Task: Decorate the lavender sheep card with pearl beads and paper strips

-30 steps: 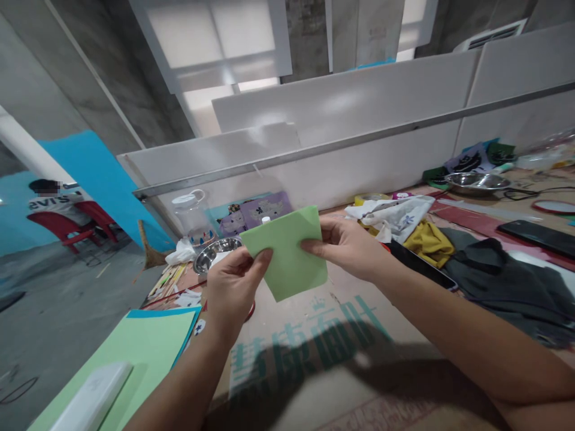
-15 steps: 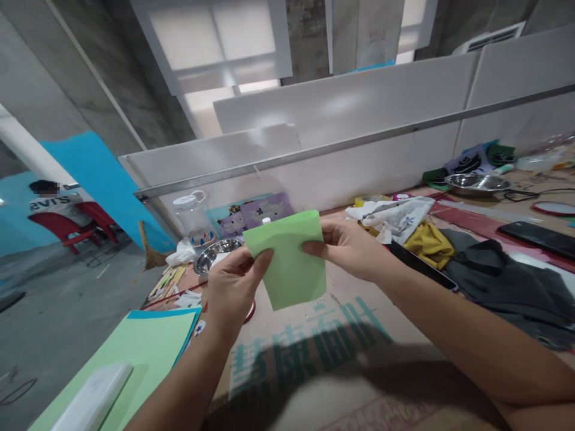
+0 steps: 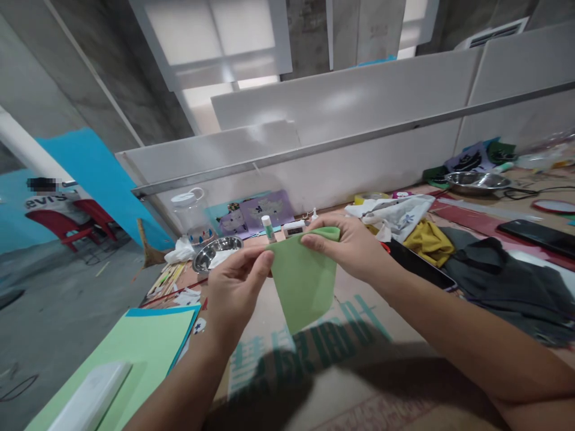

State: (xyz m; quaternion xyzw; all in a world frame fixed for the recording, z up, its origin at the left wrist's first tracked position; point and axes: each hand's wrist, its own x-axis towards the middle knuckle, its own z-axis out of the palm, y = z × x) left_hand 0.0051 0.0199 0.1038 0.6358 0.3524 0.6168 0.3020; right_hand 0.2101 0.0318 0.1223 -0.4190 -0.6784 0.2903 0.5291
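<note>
A folded light-green paper (image 3: 305, 281) hangs in the air above the cardboard-covered table (image 3: 314, 371). My left hand (image 3: 236, 287) pinches its upper left corner between thumb and fingers. My right hand (image 3: 348, 245) pinches its upper right edge, where the paper bends over the fingers. The lower corner of the paper points down toward the table.
Green and blue paper sheets (image 3: 135, 353) with a white object (image 3: 90, 398) lie at the left edge. A steel bowl (image 3: 215, 251), a glue stick (image 3: 267, 227), a clear jar (image 3: 191, 215), piled cloths (image 3: 426, 233), a phone (image 3: 536, 234) and another bowl (image 3: 476, 181) are about. A person (image 3: 49, 200) sits far left.
The green paper has dropped and turned, its top edge folding back over my right fingers. The glue stick and small items behind it have come into sight.
</note>
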